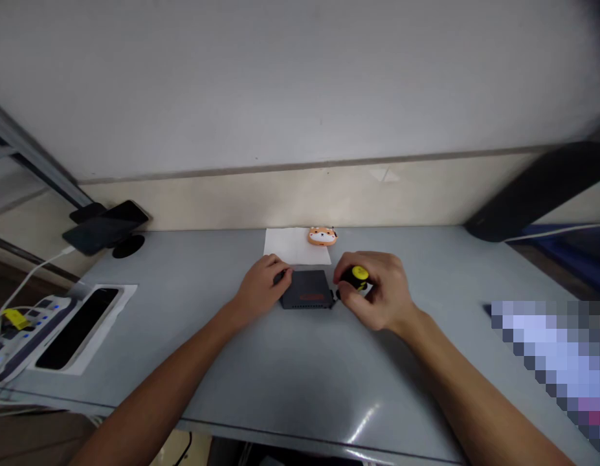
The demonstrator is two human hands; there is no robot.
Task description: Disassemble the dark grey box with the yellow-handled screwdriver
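A small dark grey electronics box [307,285] with reddish lettering and a row of vent holes lies flat on the grey table [300,369]. My left hand [261,285] grips its left side, fingers closed at the corner; something black shows by the fingertips, and I cannot tell whether it belongs to the box. At the box's right side, my right hand [377,291] is closed around a short screwdriver [359,274] with a black and yellow handle. The screwdriver's shaft points down-left to the box's right front corner, where the exact contact is too small to make out.
Behind the box are a white paper sheet [285,244] and an orange animal-face case [322,237]. On the left are a phone [79,329], a power strip [35,330] with cables and a phone on a stand [105,226]. A black cylinder [527,194] stands back right; a pixelated area [556,362] lies right.
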